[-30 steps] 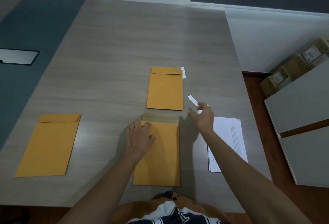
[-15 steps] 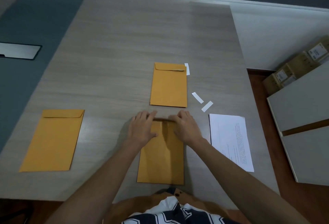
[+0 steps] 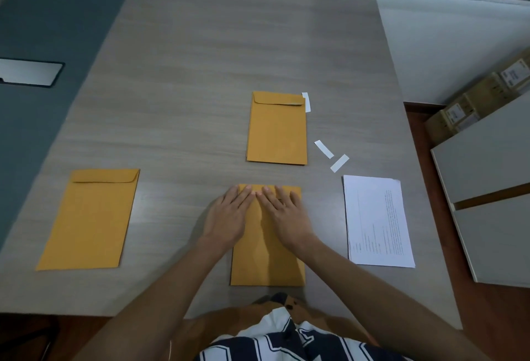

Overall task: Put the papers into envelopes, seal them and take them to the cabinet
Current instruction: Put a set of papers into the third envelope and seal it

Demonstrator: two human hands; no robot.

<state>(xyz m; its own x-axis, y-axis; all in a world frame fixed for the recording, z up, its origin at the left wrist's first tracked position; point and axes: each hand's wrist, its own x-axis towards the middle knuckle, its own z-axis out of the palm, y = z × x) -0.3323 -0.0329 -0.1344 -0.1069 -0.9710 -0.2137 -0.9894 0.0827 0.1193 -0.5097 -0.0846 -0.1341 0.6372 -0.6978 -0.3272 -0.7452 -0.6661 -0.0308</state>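
Both hands flat now, left hand (image 3: 228, 218) and right hand (image 3: 282, 214) side by side, straight fingers pressing the folded flap of the near envelope (image 3: 268, 260) on the table (image 3: 200, 74). Papers (image 3: 377, 220) lie just right of the right hand; a closed envelope (image 3: 276, 128) lies beyond the fingertips, another (image 3: 91, 218) well left.

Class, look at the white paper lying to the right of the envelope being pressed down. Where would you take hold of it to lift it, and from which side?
Take the white paper at its near right corner, coming from the right. It lies flat on the table, so fingers probably must slide under an edge, and that side is free of the envelope and the hands.
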